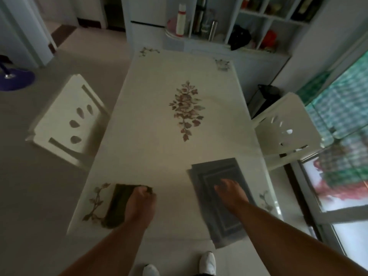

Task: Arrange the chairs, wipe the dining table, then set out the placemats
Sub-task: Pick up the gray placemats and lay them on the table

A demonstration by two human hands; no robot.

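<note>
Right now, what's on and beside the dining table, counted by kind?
Chairs: 2, left chair and right chair, one at each long side.
Cleaning cloth: 1, dark cloth under the left hand.
Placemat stack: 1, grey placemats under the right hand; number of mats in it unclear.
Total: 4.

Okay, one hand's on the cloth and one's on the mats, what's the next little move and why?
Probably sweep the dark cloth under the left hand forward across the table; the grey placemats sit stacked under the right hand, not yet set out.
</note>
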